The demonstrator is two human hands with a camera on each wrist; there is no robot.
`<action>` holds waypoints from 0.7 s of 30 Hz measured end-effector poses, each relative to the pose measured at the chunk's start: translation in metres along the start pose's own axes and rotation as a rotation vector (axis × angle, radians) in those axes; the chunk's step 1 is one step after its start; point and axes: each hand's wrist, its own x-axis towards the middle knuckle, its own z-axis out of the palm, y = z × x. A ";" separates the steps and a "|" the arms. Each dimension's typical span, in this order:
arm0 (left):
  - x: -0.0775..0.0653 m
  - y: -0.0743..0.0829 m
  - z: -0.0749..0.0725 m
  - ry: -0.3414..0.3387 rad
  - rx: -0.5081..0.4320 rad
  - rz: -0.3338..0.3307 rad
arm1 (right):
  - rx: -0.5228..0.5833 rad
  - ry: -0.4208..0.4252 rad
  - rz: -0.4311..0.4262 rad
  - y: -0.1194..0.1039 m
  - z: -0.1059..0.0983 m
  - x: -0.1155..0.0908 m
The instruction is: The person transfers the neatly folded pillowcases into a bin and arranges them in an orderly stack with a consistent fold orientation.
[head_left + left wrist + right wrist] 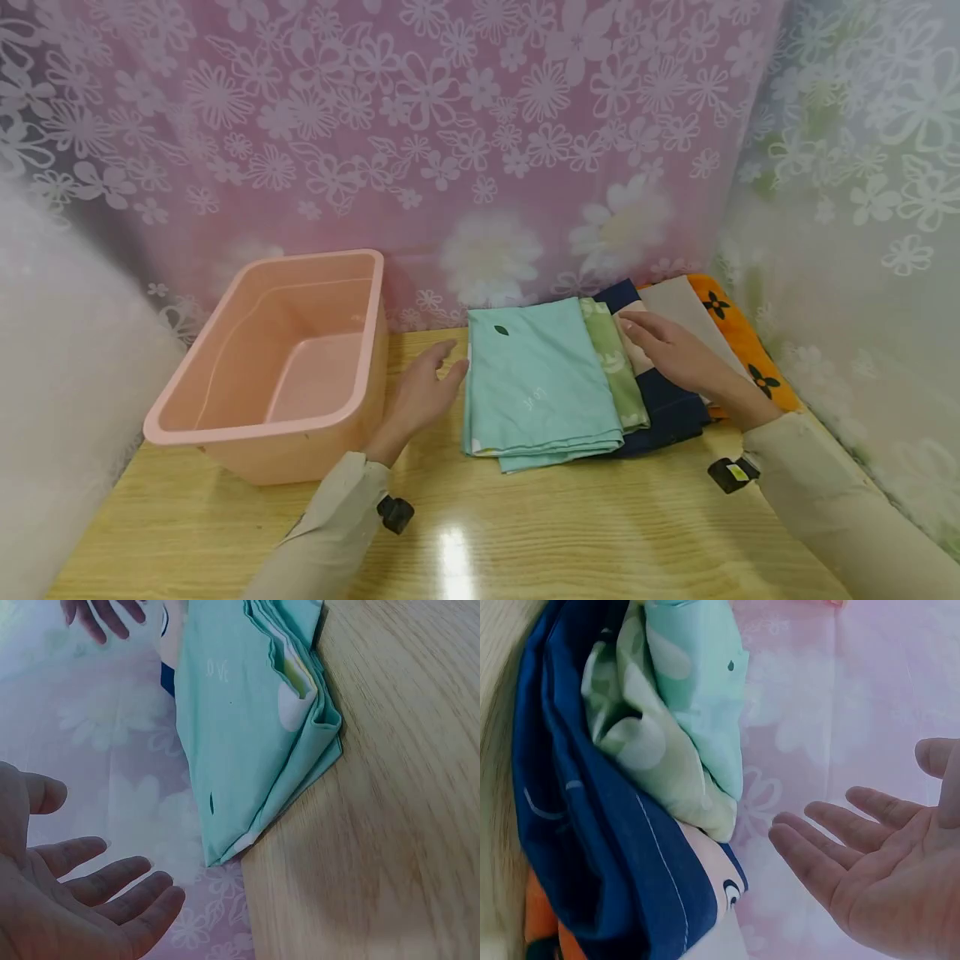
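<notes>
A folded mint-green cloth (536, 383) with a small dark leaf print lies on top of a row of overlapping folded cloths. Under its right side a green patterned cloth (617, 367) shows, then a navy and pink one (667, 408). My left hand (426, 387) is beside the mint cloth's left edge, fingers relaxed and holding nothing. Over the navy and pink cloth hovers my right hand (671, 350), its fingers loosely extended with nothing in them. Both wrist views show the palms bare, fingers spread apart.
Left on the wooden table (525, 533) stands a pink plastic tub (258, 437) with nothing in it. A grey cloth (686, 308) and an orange cloth with dark flowers (738, 350) lie at the right end of the row. A floral curtain (420, 167) hangs behind.
</notes>
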 end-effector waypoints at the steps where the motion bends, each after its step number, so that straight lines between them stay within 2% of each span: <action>1: 0.001 0.000 0.001 0.001 -0.033 -0.004 | 0.027 -0.006 0.011 0.000 0.000 0.001; 6: 0.007 0.000 0.008 -0.017 -0.177 -0.041 | 0.171 -0.047 0.068 0.005 0.001 0.007; 10: 0.012 0.001 0.013 -0.051 -0.248 -0.101 | 0.292 -0.086 0.091 0.011 0.003 0.012; 13: 0.016 0.001 0.015 -0.067 -0.262 -0.136 | 0.351 -0.109 0.101 0.016 0.006 0.015; 21: 0.024 -0.003 0.022 -0.071 -0.218 -0.197 | 0.443 -0.126 0.099 0.025 0.013 0.019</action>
